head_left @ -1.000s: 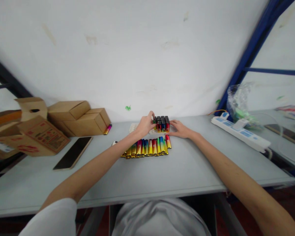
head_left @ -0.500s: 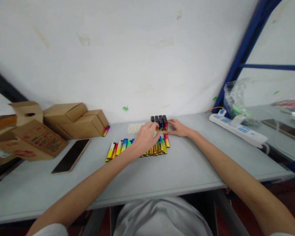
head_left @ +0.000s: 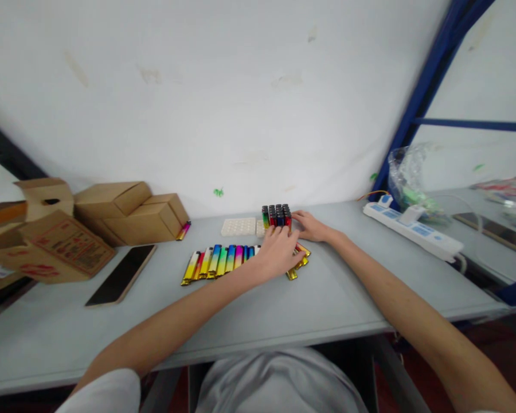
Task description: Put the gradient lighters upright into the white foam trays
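Observation:
A row of rainbow-coloured lighters (head_left: pixel 217 261) lies flat on the grey table (head_left: pixel 327 292). My left hand (head_left: pixel 279 252) rests on the right end of that row, fingers curled over several lighters, which sit askew there. Behind it a block of upright lighters with black tops (head_left: pixel 276 216) stands in a white tray (head_left: pixel 241 226). My right hand (head_left: pixel 309 226) lies flat on the table and touches the right side of that block. Whether the left hand grips a lighter is hidden.
Brown cardboard boxes (head_left: pixel 124 209) are stacked at the left against the white wall, with a single pink lighter (head_left: pixel 183 230) beside them. A dark flat board (head_left: pixel 121 274) lies in front. A white power strip (head_left: pixel 413 232) and a plastic bag (head_left: pixel 413 183) sit at the right.
My left hand left the upright block, came down onto the flat row and slid to its right end, pushing those lighters askew. My right hand stayed by the block.

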`<state>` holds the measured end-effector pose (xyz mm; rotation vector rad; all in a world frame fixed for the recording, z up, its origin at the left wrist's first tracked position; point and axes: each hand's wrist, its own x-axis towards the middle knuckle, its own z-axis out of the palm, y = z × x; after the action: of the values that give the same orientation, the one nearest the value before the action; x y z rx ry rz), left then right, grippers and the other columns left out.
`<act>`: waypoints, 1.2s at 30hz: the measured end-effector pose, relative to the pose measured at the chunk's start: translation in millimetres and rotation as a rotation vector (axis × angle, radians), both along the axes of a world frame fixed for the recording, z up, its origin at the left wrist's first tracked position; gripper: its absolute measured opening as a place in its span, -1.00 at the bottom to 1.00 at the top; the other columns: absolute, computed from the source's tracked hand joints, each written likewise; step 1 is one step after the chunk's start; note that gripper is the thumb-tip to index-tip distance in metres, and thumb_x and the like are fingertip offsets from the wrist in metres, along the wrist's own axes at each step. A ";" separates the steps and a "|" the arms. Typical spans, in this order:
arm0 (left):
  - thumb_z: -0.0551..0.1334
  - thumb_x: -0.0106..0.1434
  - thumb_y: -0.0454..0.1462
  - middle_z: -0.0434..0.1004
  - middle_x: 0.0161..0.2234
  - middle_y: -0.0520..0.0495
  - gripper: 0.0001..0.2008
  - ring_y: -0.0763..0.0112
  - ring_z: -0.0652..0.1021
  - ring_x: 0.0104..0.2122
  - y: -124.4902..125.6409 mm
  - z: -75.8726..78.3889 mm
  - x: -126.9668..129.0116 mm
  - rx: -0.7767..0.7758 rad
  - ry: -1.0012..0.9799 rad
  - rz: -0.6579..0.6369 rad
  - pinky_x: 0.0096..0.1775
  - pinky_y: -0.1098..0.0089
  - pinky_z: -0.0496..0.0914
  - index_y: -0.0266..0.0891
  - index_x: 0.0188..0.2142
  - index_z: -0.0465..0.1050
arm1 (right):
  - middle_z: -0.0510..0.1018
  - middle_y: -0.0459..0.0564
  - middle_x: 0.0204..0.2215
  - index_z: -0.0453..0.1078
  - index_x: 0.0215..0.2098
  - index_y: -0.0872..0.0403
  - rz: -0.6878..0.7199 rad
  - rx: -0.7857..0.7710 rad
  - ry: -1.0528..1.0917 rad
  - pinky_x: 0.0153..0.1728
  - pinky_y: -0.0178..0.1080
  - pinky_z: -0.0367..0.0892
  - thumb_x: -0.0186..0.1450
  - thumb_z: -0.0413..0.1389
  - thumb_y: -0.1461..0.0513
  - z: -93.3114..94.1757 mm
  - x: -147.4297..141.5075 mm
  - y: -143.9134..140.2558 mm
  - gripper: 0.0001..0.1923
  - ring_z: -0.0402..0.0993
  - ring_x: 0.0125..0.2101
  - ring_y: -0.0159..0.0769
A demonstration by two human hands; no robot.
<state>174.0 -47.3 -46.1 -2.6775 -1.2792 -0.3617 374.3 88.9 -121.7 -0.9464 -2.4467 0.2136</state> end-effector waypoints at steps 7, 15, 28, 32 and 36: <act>0.11 0.35 0.17 0.58 -0.01 -0.37 -0.37 -0.16 0.51 0.03 -9.6 -9.8 0.2 0.001 -0.001 0.019 0.22 -0.08 0.14 -0.32 0.07 0.43 | 0.44 0.29 0.16 0.34 0.27 0.13 -0.020 -0.013 0.007 0.22 0.12 0.28 0.27 0.27 -0.01 3.4 -2.4 -2.8 -0.31 0.37 0.17 0.12; 0.16 0.30 0.16 0.61 -0.06 -0.39 -0.38 -0.19 0.53 0.01 -11.3 -5.4 20.3 -0.037 0.041 0.129 0.20 -0.15 0.13 -0.30 0.06 0.45 | 0.45 0.29 0.14 0.36 0.23 0.15 -0.031 -0.008 -0.008 0.22 0.10 0.28 0.26 0.28 0.09 0.8 -1.6 -0.3 -0.38 0.39 0.15 0.09; 0.22 0.28 0.08 0.59 -0.15 -0.44 -0.43 -0.22 0.56 -0.08 -6.3 -1.1 40.0 0.013 0.025 0.130 0.06 -0.19 0.26 -0.37 0.01 0.46 | 0.45 0.34 0.15 0.35 0.25 0.23 0.011 0.016 -0.015 0.21 0.09 0.28 0.22 0.21 0.20 -1.8 1.7 5.1 -0.36 0.38 0.15 0.09; 0.25 0.30 0.07 0.53 -0.09 -0.37 -0.47 -0.08 0.56 -0.04 -9.3 7.7 19.4 -0.041 -0.204 -0.063 0.11 -0.09 0.36 -0.35 -0.02 0.50 | 0.48 0.30 0.13 0.36 0.24 0.15 0.045 0.035 -0.005 0.18 0.14 0.29 0.24 0.21 0.18 -4.3 1.7 7.7 -0.40 0.37 0.14 0.11; 0.37 0.24 -0.13 0.32 0.20 -0.26 -0.58 0.07 0.47 0.15 -11.0 16.5 -18.3 -0.218 -0.532 -0.366 0.13 0.07 0.49 -0.17 0.07 0.52 | 0.50 0.26 0.10 0.39 0.21 0.10 0.031 0.034 0.013 0.16 0.18 0.31 0.30 0.23 0.02 -3.1 -0.5 4.4 -0.42 0.38 0.13 0.13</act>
<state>155.8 -58.3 -29.6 -3.1322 -0.9616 -1.1009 373.9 93.4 -124.8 -0.8897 -2.4466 0.1878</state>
